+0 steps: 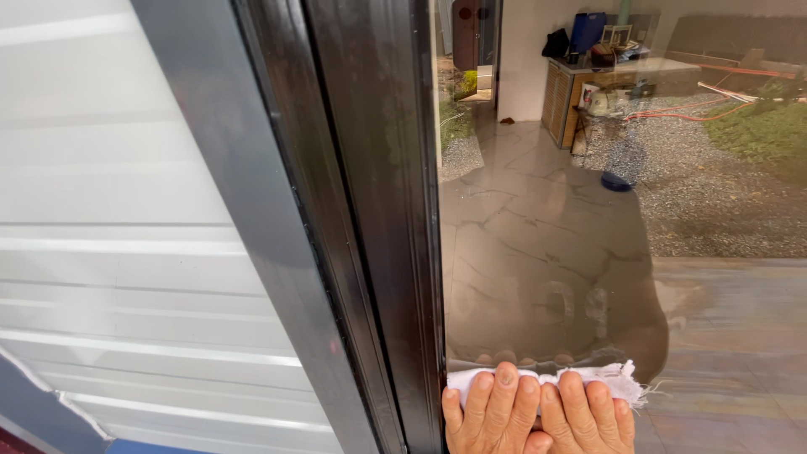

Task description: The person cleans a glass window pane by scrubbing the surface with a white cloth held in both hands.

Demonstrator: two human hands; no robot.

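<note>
**A:** Bottom of the frame: two bare hands side by side, pressing a frayed white cloth point(622, 380) flat against a large reflective glass pane point(588, 252). Which hand is which?

**B:** The left hand point(492, 414) sits just beside the dark, glossy vertical door frame point(378, 210); the right hand point(588, 416) touches it on the other side. On both, the fingers point(507, 395) lie together, curled over the cloth's lower edge, holding it to the glass rather than gripping it in a fist.

**A:** And the cloth itself?

**B:** At the pane's lower left corner, against the frame, its loose threads trailing off to the right.

**A:** What else shows?

**B:** White horizontal slats point(126, 252) left of the frame. The glass mirrors a tiled floor, gravel, a wooden cabinet point(565, 102) and the wiper's own dark outline.

**A:** How would this wiping go well?

**B:** My judgement: keep even pressure through both palms, hold the cloth flat, run it tight along the frame edge where grime collects, and overlap each pass to avoid streaks.
</note>
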